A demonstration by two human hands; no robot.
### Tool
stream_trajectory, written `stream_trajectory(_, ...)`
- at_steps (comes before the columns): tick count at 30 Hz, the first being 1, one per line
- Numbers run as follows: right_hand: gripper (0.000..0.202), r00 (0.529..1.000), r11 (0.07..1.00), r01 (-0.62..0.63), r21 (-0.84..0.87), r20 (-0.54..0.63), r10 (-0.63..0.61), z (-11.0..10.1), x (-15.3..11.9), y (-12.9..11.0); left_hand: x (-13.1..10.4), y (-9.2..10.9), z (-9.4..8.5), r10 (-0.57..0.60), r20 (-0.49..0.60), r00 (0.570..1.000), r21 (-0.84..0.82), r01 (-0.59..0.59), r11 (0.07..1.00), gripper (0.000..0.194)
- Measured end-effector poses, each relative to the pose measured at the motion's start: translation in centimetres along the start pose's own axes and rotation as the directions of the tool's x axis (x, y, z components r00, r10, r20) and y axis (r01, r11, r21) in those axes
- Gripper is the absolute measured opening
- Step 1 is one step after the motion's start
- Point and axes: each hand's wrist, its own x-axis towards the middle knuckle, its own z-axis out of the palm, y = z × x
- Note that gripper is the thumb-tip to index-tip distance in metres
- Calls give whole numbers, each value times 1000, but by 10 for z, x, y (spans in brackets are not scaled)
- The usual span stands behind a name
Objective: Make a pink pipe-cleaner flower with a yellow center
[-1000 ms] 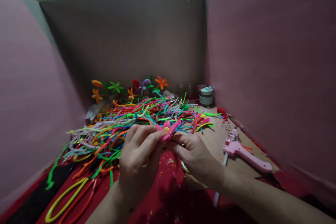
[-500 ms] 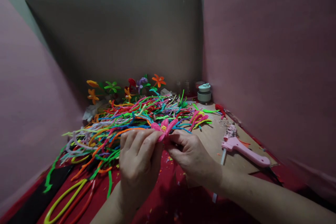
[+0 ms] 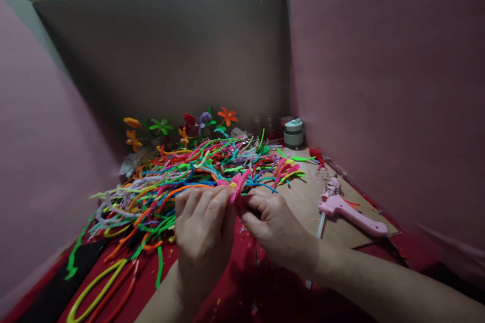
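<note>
A pink fuzzy flower [image 3: 239,184] with a yellow centre is held up between both hands, in front of a heap of coloured pipe cleaners [image 3: 182,176]. The fingers of my left hand [image 3: 204,227] are closed on its left side. At its lower right, my right hand [image 3: 278,227] pinches the flower near its base. The fingertips hide the flower's underside.
A pink glue gun [image 3: 352,216] lies on a brown board [image 3: 306,192] at the right. Finished-looking flowers [image 3: 161,126] stand at the back left. A lidded jar [image 3: 293,135] is at the back right. Yellow and red loops [image 3: 89,295] lie front left.
The flower has turned slightly between the fingers, its yellow centre now partly covered by my left fingers. Both hands still hold it. The whole view has shifted a little.
</note>
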Motion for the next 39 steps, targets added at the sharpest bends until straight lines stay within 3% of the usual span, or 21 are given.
stream_trajectory(8, 19, 999, 997, -48, 67, 4, 48, -1, 0, -2, -5, 0, 2, -103, 11, 995, -69, 104, 992, 16)
stream_trajectory(11, 20, 982, 960, -189, 205, 67, 179, -3, 2, -2, -5, 0, -1, -260, 49, 964, -188, 264, 946, 23)
stream_trajectory(13, 20, 942, 872, -334, 359, 150, 299, -4, 3, -2, -3, -2, -5, -467, 68, 882, -301, 464, 833, 33)
stream_trajectory(15, 19, 899, 752, -438, 493, 213, 384, -4, 4, -1, -3, -5, -8, -676, 86, 732, -425, 641, 640, 36)
stream_trajectory(17, 18, 884, 663, -461, 590, 239, 401, -5, 5, 0, -4, -8, -8, -806, 176, 565, -552, 735, 395, 32)
stream_trajectory(19, 20, 890, 607, -445, 659, 247, 384, -4, 5, 0, -6, -10, -4, -801, 407, 438, -612, 782, 117, 31)
stream_trajectory(22, 27, 895, 573, -437, 694, 275, 350, -3, 5, 1, -11, -11, 4, -588, 727, 354, -548, 815, -186, 26)
stream_trajectory(25, 30, 900, 645, -434, 629, 274, 339, -3, 4, 1, -13, -8, 10, -505, 789, 351, -539, 790, -294, 19)
stream_trajectory(28, 32, 914, 759, -405, 510, 244, 324, -4, 1, 2, -15, -7, 11, -524, 764, 376, -574, 767, -287, 13)
stream_trajectory(30, 31, 943, 844, -328, 424, 200, 266, -4, 0, 2, -17, -6, 11, -555, 724, 409, -612, 753, -243, 13)
stream_trajectory(33, 24, 992, 957, -106, 269, 92, 84, -4, -3, 2, -23, -4, 12, -583, 657, 478, -669, 727, -157, 16)
stream_trajectory(36, 17, 997, 988, 70, 137, 29, -74, -2, -4, 1, -29, -1, 13, -608, 574, 549, -712, 701, -40, 22)
stream_trajectory(39, 17, 986, 987, 161, 27, 28, -162, -4, -6, -3, -30, 2, 12, -640, 503, 581, -731, 681, 44, 23)
